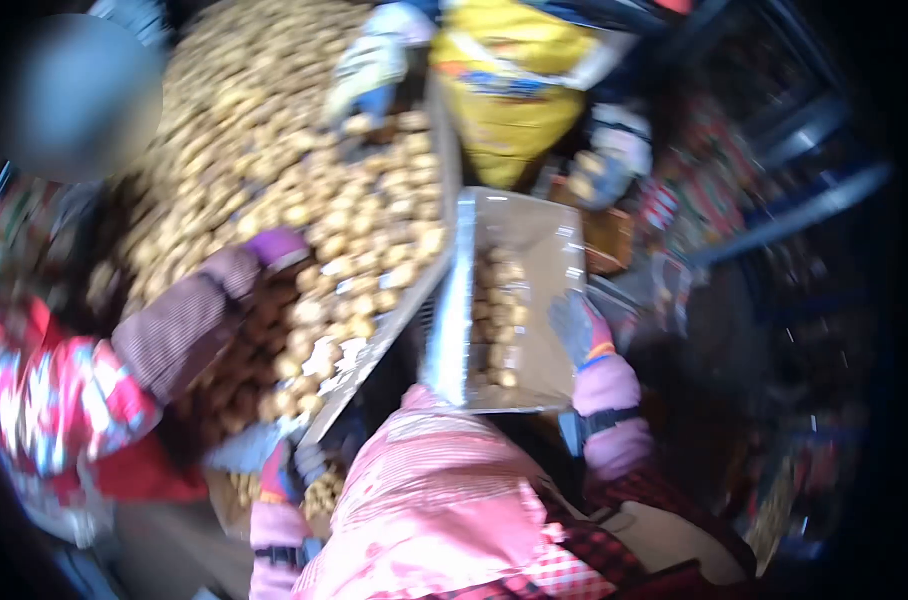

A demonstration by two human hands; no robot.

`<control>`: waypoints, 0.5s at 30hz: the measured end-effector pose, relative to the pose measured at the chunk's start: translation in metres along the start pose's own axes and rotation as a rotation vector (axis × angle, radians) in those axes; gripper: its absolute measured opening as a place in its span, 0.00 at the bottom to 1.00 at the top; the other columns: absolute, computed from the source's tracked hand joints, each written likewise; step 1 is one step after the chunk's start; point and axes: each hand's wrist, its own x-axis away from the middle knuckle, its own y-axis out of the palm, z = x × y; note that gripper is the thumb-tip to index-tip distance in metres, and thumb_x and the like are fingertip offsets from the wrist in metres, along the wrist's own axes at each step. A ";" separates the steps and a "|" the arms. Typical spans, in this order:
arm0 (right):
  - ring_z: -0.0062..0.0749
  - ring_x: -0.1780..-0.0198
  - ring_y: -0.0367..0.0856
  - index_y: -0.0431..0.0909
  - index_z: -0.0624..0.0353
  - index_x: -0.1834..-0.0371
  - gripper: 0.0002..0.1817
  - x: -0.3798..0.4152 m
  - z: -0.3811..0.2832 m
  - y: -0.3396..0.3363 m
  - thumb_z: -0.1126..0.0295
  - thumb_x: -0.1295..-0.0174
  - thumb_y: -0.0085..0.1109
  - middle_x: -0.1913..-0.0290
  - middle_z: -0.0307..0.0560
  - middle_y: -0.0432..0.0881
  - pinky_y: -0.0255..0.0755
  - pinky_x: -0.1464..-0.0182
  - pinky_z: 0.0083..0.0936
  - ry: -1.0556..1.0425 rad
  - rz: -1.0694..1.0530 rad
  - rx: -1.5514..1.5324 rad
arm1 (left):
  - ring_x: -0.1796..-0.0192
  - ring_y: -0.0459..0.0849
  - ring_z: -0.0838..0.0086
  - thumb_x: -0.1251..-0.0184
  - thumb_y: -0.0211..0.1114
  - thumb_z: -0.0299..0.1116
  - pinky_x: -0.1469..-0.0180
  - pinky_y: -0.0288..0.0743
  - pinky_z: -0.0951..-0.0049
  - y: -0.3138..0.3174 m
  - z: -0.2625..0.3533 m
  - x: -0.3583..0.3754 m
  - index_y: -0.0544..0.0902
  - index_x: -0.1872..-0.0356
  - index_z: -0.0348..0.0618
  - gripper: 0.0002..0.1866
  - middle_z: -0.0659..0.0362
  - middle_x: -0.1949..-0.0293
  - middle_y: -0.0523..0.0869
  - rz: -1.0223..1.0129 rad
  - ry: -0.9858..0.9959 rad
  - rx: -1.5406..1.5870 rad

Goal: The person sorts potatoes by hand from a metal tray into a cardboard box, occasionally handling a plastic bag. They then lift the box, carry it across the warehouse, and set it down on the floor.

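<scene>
My right hand (581,330), in a grey glove with an orange and purple cuff, grips the right wall of a cardboard box (549,290). The box has a clear plastic lining folded over its rim. Round tan produce resembling potatoes (501,310) lies along its left side. Lower down, my left hand (286,474), in a similar glove, is by another container (224,505) with more tan pieces. Motion blur hides how its fingers are set.
A large raised-edge table (452,150) holds a heap of tan produce (274,130). At left, another person's purple glove (277,247) reaches over it; a pale glove (369,75) is at the top. A yellow apron (509,85) and another gloved hand (614,155) are beyond the box.
</scene>
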 end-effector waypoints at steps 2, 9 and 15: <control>0.48 0.40 0.75 0.64 0.55 0.31 0.27 0.004 0.016 0.043 0.60 0.31 0.52 0.37 0.54 0.73 0.70 0.39 0.46 0.052 -0.352 0.217 | 0.59 0.82 0.64 0.26 0.53 0.46 0.59 0.78 0.63 0.016 -0.001 0.008 0.69 0.39 0.42 0.23 0.51 0.57 0.81 0.204 0.053 -0.197; 0.32 0.42 0.77 0.67 0.58 0.33 0.31 0.025 0.071 0.239 0.77 0.42 0.63 0.40 0.48 0.77 0.72 0.41 0.27 -0.619 -0.658 1.224 | 0.49 0.82 0.61 0.27 0.55 0.49 0.50 0.78 0.62 0.069 -0.010 0.045 0.68 0.35 0.38 0.29 0.48 0.48 0.81 0.366 0.208 -0.198; 0.46 0.38 0.72 0.65 0.51 0.31 0.41 0.058 0.142 0.354 0.57 0.51 0.71 0.41 0.53 0.75 0.67 0.38 0.39 -1.026 -0.965 1.960 | 0.49 0.82 0.62 0.28 0.55 0.51 0.48 0.77 0.62 0.084 -0.020 0.062 0.69 0.35 0.39 0.30 0.49 0.47 0.81 0.483 0.287 -0.198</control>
